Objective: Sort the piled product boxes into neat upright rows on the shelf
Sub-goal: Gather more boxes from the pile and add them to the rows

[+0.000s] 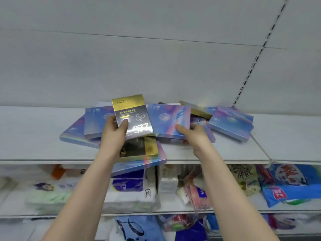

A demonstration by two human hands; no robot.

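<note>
on the white shelf the piled boxes lie flat and tilted. my left hand grips a black-and-gold box upright over the pile; my right hand pinches a blue iridescent box by its near edge.

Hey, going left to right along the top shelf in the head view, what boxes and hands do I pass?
Leftmost blue box, left hand, gold-and-black box it grips, middle blue box, right hand pinching it, rightmost blue box.
</note>
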